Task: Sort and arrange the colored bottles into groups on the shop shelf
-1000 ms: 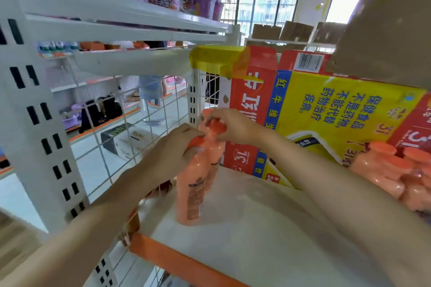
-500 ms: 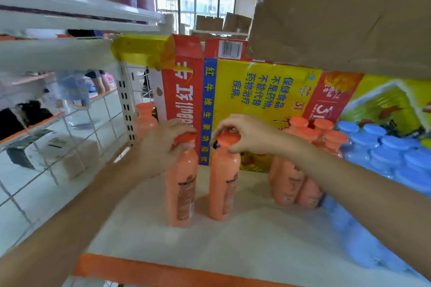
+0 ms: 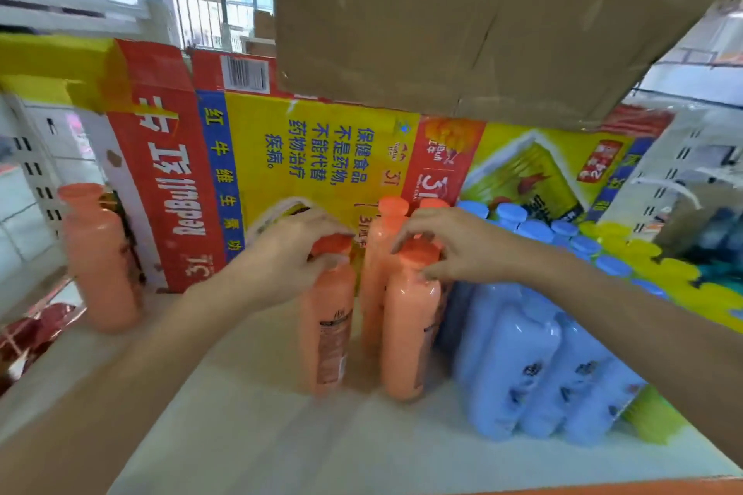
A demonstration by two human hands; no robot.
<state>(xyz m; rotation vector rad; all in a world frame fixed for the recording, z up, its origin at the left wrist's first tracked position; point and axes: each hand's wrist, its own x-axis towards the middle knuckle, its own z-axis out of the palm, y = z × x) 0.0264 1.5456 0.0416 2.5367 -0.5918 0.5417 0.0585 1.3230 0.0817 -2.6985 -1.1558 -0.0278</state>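
My left hand (image 3: 295,257) grips the cap of an upright orange bottle (image 3: 325,326) on the white shelf (image 3: 241,434). My right hand (image 3: 454,241) grips the cap of a second orange bottle (image 3: 408,330) right beside it. Two more orange bottles (image 3: 382,245) stand just behind these. A lone orange bottle (image 3: 100,257) stands apart at the far left. A group of blue bottles (image 3: 534,366) fills the shelf to the right, with yellow bottles (image 3: 663,273) beyond them.
A flattened red and yellow carton (image 3: 281,157) lines the back of the shelf. A brown cardboard sheet (image 3: 462,20) hangs overhead. White perforated uprights (image 3: 36,173) bound the left side. The shelf's orange front edge (image 3: 603,488) runs along the bottom right.
Both hands have carried the two orange bottles rightward along the shelf, from the left end to beside the orange and blue groups. One orange bottle stays behind at the left.
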